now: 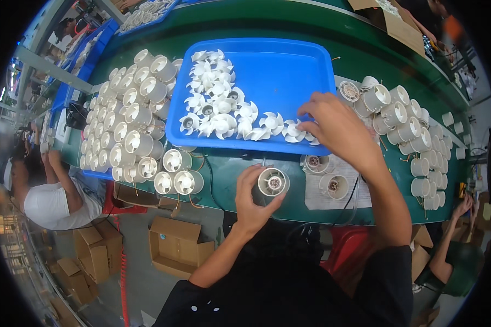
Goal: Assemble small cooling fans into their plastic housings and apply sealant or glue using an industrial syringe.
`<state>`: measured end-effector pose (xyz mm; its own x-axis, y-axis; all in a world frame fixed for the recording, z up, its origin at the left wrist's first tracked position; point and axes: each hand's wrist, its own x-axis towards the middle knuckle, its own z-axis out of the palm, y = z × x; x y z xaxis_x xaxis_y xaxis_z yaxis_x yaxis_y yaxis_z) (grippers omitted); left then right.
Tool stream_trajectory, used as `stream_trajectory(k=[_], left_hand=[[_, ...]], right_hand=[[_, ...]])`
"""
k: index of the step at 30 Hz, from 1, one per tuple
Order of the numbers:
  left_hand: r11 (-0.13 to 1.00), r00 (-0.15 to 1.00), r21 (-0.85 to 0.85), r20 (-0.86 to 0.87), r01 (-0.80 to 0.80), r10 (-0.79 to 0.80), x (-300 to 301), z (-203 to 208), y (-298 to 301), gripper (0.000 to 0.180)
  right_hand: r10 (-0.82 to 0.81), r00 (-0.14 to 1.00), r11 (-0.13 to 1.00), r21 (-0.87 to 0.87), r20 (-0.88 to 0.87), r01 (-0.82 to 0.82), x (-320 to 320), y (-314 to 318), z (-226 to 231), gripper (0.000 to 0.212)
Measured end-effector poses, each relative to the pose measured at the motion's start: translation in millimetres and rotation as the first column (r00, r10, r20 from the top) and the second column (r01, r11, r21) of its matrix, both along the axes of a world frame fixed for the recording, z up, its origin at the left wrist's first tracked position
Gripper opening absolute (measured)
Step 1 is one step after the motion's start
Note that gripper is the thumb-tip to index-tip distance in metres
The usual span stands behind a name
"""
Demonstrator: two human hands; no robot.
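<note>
My left hand [252,203] is wrapped around a white cylindrical fan housing [273,182]. Its round mouth faces up and shows a motor core inside. Over the near right corner of a blue tray [289,65], my right hand [337,126] reaches down with thumb and index finger apart. The thumb is at a white fan impeller [293,131]; whether it touches is hard to tell. More white impellers [215,87] lie piled along the tray's left side and near edge. Beside my left hand, two housings [333,186] with motor cores rest on a paper sheet.
Stacked fan housings with impellers inside [139,114] crowd the green bench on the left. More white housings [409,128] stand in rows to the right. A cardboard box [177,248] sits on the floor below the bench. Other people work at both sides.
</note>
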<state>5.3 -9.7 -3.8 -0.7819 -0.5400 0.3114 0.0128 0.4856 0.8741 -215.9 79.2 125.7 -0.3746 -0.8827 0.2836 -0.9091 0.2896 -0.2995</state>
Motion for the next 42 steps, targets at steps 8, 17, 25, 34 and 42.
stream_trajectory(k=[8, 17, 25, 34, 42], left_hand=[[0.98, 0.96, 0.18, -0.25, -0.083, 0.127, 2, -9, 0, 0.071], [0.992, 0.988, -0.05, -0.107, -0.118, 0.112, 1, 11, 0, 0.066], [0.995, 0.992, -0.065, -0.107, -0.079, 0.072, -2, 13, -5, 0.064], [0.998, 0.998, -0.06, -0.065, -0.026, 0.022, -2, 13, -6, 0.063], [1.0, 0.999, -0.003, -0.054, -0.002, 0.002, 0, 14, -7, 0.065]], right_hand=[[-0.15, 0.776, 0.985, 0.164, 0.613, 0.06, -9, -9, 5, 0.011], [0.405, 0.593, 0.751, -0.117, -0.696, -0.65, 43, 49, -24, 0.017], [0.224, 0.935, 0.93, -0.346, 0.273, -0.122, 76, 50, -38, 0.012], [-0.151, 0.731, 0.987, 0.067, 0.665, 0.143, 100, 20, -43, 0.012], [-0.213, 0.758, 0.971, 0.049, 0.616, 0.233, 103, 23, -11, 0.011]])
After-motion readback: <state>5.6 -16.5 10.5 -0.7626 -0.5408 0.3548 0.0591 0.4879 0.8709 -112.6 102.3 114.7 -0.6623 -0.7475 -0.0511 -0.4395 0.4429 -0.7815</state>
